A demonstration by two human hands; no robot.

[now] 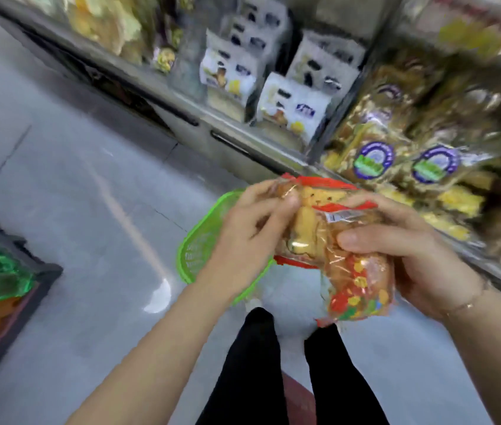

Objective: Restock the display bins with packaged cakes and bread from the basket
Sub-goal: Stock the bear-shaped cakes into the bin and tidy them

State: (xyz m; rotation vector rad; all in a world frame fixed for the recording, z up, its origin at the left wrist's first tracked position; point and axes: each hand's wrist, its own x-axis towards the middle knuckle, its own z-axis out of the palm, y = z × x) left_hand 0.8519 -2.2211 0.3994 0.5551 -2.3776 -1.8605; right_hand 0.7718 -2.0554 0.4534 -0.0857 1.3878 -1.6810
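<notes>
Both hands grip packaged cakes above the green basket [200,250]: left hand [252,228] pinching one clear, red-edged packet [307,222] of golden cake; right hand [411,256] clasping a second packet [356,286], printed red, yellow and green. Count: two packets, one basket; display bins [402,139] just beyond.

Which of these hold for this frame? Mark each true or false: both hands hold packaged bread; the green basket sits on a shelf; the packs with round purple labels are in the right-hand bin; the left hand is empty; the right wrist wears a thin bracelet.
1. Both hands hold packaged bread: true. The left hand and right hand grip the clear packs.
2. Green basket sits on a shelf: false. It is low, behind the hands, over the floor.
3. Purple-label packs are in the right-hand bin: true.
4. Left hand is empty: false. Its fingers pinch a pack.
5. Bracelet on the right wrist: true.
</notes>
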